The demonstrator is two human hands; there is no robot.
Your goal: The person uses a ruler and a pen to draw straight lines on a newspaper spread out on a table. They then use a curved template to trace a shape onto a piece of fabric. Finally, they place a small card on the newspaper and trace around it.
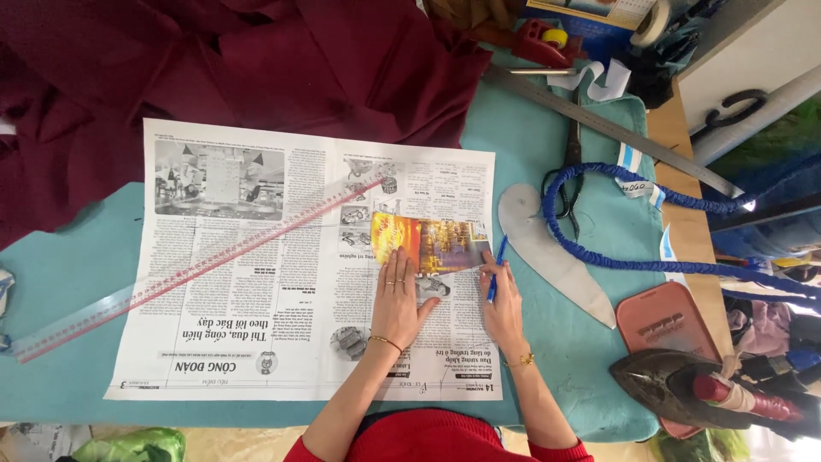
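Note:
A newspaper sheet [256,282] lies spread flat on a teal padded table [68,257]. My left hand [398,299] rests flat on it, fingers apart, just below a colourful orange picture [428,244] on the page. My right hand [503,301] holds a blue pen [496,269] with its tip near the sheet's right edge. A long clear ruler with red marks [197,265] lies diagonally across the newspaper, left of both hands.
Dark red fabric [239,60] is heaped at the back. A grey curved template [556,252], scissors [571,162], a blue coiled cord [633,257], a metal straightedge [616,128] and an iron [693,389] on a pink rest [663,316] sit to the right.

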